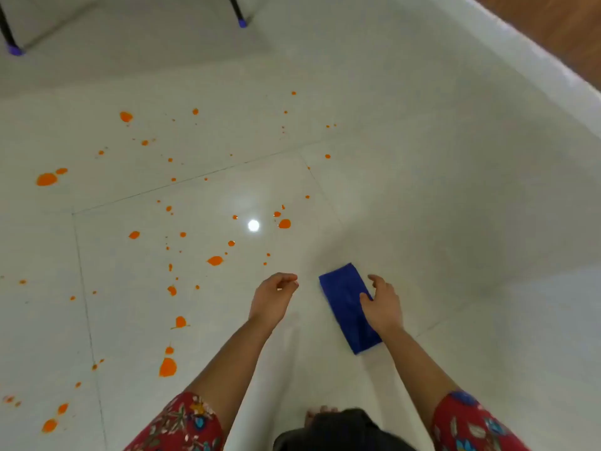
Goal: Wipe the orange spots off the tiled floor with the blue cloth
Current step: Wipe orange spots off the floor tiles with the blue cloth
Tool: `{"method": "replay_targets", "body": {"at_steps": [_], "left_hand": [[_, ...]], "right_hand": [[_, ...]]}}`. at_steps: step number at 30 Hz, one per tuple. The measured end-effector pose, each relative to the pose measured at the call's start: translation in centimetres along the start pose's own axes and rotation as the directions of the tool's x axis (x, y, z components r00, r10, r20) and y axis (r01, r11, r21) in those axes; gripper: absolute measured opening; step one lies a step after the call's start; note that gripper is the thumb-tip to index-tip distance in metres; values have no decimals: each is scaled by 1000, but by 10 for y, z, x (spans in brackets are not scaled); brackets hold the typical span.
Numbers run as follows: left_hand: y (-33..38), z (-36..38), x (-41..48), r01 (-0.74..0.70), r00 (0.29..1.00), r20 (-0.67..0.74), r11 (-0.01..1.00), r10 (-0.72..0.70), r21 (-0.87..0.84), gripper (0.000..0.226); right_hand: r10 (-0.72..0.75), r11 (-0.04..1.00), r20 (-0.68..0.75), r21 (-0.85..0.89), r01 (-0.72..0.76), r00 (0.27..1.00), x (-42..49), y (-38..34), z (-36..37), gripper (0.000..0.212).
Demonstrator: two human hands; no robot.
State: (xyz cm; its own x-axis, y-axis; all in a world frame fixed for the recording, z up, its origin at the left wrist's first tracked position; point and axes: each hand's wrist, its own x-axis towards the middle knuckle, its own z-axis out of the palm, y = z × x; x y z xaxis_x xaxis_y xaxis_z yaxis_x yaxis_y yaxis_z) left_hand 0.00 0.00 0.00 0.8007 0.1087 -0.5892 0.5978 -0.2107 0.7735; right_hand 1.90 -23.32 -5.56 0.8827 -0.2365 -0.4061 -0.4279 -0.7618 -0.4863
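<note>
I log 1 folded blue cloth flat on the tiled floor, my right hand over its right edge, fingers spread, my left hand beside it, fingers loosely curled, empty, with dozens of orange spots leftward.

I am looking at bright orange spots scattering over the glossy pale grey-white tiled floor. My folded cloth is showing deep blue. My sleeves are showing red with a multicoloured floral print. The far black legs are ending in purple tips.
</note>
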Motion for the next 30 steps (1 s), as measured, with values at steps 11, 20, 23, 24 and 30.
{"method": "replay_targets", "body": {"at_steps": [11, 20, 23, 24, 30], "left_hand": [[-7, 5, 12, 236, 971, 36, 918, -237, -319, 31], [47, -50, 0, 259, 961, 237, 768, -143, -586, 47], [57, -102, -17, 368, 929, 311, 586, -200, -722, 72], [58, -115, -24, 368, 929, 312, 565, -198, -738, 73], [30, -166, -73, 140, 963, -34, 607, -266, -782, 25]], "right_hand": [[117, 976, 301, 140, -166, 946, 17, -14, 16, 5], [-378, 646, 94, 740, 190, 921, -33, -135, -5, 31], [-659, 549, 1, 685, 479, 752, -57, -173, -3, 18], [-736, 515, -1, 649, 560, 677, -61, -178, -3, 13], [-940, 327, 209, 325, 888, 270, -75, -190, 23, 41]]}}
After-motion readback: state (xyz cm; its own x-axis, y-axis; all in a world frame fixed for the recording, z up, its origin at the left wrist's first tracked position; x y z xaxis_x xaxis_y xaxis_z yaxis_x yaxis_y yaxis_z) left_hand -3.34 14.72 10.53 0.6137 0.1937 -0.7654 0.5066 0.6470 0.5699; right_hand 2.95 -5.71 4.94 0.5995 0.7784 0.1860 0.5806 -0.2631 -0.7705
